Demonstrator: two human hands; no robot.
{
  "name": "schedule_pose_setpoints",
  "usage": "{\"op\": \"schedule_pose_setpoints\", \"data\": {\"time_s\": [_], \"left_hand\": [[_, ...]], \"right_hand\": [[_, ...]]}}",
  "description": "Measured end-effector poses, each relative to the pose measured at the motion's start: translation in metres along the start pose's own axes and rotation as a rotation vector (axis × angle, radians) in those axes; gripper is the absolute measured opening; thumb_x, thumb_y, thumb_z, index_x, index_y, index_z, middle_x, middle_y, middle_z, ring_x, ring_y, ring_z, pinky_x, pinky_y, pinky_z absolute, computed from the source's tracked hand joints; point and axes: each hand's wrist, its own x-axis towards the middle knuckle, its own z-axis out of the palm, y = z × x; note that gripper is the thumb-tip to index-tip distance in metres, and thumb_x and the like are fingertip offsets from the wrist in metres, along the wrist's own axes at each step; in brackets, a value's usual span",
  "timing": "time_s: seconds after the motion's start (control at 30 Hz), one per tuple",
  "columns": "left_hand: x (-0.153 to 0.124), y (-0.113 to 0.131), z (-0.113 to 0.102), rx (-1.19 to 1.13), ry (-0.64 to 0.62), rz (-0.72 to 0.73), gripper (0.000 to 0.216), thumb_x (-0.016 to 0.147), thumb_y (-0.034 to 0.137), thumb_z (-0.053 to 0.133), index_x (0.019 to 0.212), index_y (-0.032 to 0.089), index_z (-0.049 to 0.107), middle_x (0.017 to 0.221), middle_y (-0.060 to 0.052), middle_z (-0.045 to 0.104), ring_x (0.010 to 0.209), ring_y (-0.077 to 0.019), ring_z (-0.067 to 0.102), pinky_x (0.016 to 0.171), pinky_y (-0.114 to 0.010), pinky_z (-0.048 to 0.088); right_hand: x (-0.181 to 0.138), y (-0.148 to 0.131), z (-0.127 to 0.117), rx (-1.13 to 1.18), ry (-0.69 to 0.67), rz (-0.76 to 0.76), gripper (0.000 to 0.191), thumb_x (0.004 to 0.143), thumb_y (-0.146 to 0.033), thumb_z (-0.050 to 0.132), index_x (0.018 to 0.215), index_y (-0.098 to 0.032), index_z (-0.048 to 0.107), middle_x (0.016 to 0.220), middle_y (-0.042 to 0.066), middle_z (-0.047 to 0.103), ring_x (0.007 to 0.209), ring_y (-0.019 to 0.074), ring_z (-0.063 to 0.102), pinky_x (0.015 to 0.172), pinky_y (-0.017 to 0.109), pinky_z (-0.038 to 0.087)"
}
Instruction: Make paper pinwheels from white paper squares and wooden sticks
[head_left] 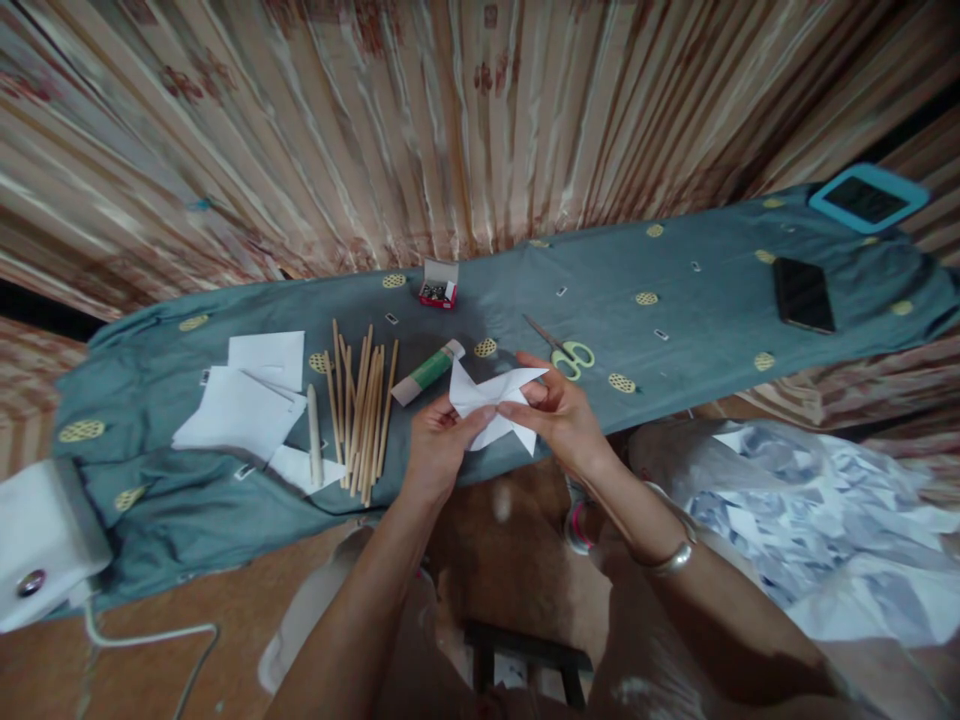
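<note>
The bare left hand (441, 440) and the bare right hand (561, 412) are nearly closed, thumbs meeting over the middle of a white, four-pointed paper pinwheel (487, 393), which both grip between them above the near edge of the cloth. A smooth silver metal bracelet (675, 560) circles the right wrist. Just beyond the left hand lies a slim green-and-beige tube (429, 372); just beyond the right, a pair of scissors with pale-green looped handles (571, 358). Left of the left hand is a loose bunch of thin tan wooden sticks (364, 410), then a slender white rod (313, 435) and overlapping flat white paper sheets (236, 410). Farther ahead of the hands stands a small red open-topped cardboard box (437, 292) with small shiny pieces inside. To the right of the right forearm is a heap of white and bluish folded paper (810, 530). Well off to the right lie a black rectangular phone (804, 295) and, farther still, a blue-framed tablet (870, 198), all on grey-green cloth with yellow pineapple prints (731, 310), before a pleated beige fabric curtain (487, 150)
</note>
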Motion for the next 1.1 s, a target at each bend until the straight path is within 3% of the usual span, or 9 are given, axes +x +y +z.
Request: {"op": "schedule_pose_setpoints", "data": {"time_s": [0.5,1.1], "left_hand": [[0.0001,-0.0010,0.0002,0.039,-0.007,-0.023,0.038,0.047,0.038,0.094,0.073,0.016,0.077,0.069,-0.002,0.074,0.058,-0.0136,0.061,0.061,-0.027,0.050],[0.0016,-0.0018,0.0010,0.054,0.004,-0.012,0.036,0.045,0.035,0.094,0.070,0.016,0.078,0.069,-0.002,0.074,0.059,-0.0134,0.060,0.061,-0.027,0.049]], "right_hand": [[-0.0002,0.0024,-0.0027,-0.028,0.024,-0.034,0.074,0.050,-0.040,0.093,0.114,-0.024,0.060,0.056,-0.011,0.055,0.053,0.0116,0.053,0.054,0.026,0.046],[-0.0016,0.0014,-0.0043,-0.002,0.010,-0.006,0.069,0.045,-0.039,0.096,0.103,-0.027,0.059,0.063,-0.010,0.065,0.060,0.0154,0.064,0.065,0.030,0.054]]}}
